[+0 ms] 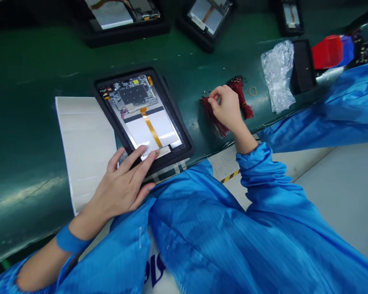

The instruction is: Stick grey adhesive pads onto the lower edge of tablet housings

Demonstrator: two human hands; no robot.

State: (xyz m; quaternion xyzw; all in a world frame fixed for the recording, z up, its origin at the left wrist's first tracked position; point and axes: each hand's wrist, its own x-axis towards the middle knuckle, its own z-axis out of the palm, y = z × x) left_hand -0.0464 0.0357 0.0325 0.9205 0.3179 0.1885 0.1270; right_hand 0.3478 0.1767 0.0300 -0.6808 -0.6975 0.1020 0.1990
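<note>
An opened tablet [133, 96] lies in a black frame [176, 110], its circuit board, silver battery and orange ribbon cable exposed. My left hand [121, 185] rests with spread fingers on the tablet's lower edge, over the battery's end. To the right, my right hand [227, 106] is at the top end of a bundle of dark red wires [214, 118], thumb and forefinger pinched together. What sits between those fingertips is too small to make out. A second red wire bundle [241, 96] lies just beyond this hand.
White sheets [86, 151] lie left of the tablet. More opened devices [207, 18] stand along the back. Farther right are a rubber band [253, 91], a clear plastic bag [279, 75], a black tray [303, 67], a red bin [328, 53] and another person's blue sleeve [352, 98].
</note>
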